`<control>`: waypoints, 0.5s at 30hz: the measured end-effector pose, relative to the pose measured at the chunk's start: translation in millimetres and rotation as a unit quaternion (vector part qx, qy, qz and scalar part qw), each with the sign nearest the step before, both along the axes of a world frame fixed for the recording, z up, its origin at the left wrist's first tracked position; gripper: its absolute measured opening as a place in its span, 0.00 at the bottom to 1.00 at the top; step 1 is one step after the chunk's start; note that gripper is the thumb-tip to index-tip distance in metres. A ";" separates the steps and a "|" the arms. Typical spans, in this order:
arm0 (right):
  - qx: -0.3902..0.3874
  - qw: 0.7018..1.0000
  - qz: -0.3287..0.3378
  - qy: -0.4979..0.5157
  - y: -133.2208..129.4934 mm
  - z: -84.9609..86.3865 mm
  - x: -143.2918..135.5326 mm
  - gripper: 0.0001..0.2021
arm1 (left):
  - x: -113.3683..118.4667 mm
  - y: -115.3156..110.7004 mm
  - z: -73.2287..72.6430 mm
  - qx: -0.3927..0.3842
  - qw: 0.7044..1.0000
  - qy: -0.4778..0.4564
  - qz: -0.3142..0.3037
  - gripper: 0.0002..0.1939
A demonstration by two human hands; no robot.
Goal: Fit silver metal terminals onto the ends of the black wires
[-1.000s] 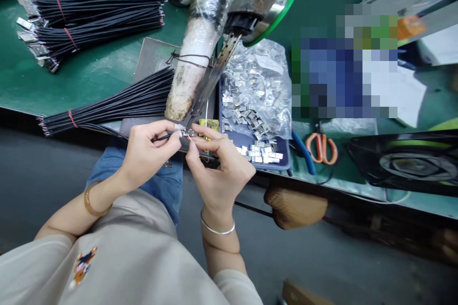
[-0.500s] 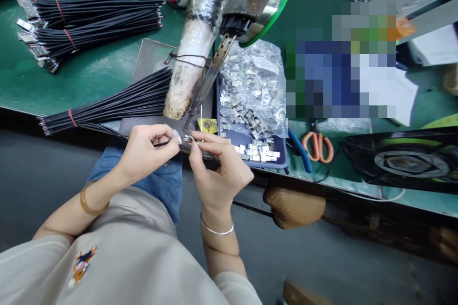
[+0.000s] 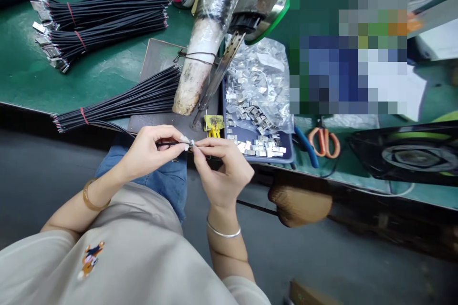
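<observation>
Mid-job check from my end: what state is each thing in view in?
Left hand: closed, pinching a black cable
Right hand: thumb and finger pinched at the small metal piece
Small metal piece: at the cable's end, partly hidden by fingers
Nearest cable bundle: tied, fanned out toward the right
Blue tray: holding loose metal connectors and a plastic bag
Plastic bag: crumpled
Orange-handled tool: lying down, handles apart

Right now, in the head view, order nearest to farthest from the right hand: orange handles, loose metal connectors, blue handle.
1. Loose metal connectors: in the tray beside the right hand.
2. Blue handle: right of the tray.
3. Orange handles: farther right.
</observation>
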State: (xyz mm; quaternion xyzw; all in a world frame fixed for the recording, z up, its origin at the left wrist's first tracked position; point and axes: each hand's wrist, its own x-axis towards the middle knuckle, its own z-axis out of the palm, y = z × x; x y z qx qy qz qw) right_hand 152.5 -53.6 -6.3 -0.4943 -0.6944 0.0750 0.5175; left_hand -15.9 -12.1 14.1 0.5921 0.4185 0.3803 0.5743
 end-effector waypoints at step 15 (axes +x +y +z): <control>-0.089 0.993 -0.038 0.066 -3.6 -3.9 -7.5 0.03 | 1.7 2.3 -12.7 -0.093 0.990 -0.100 0.019 0.09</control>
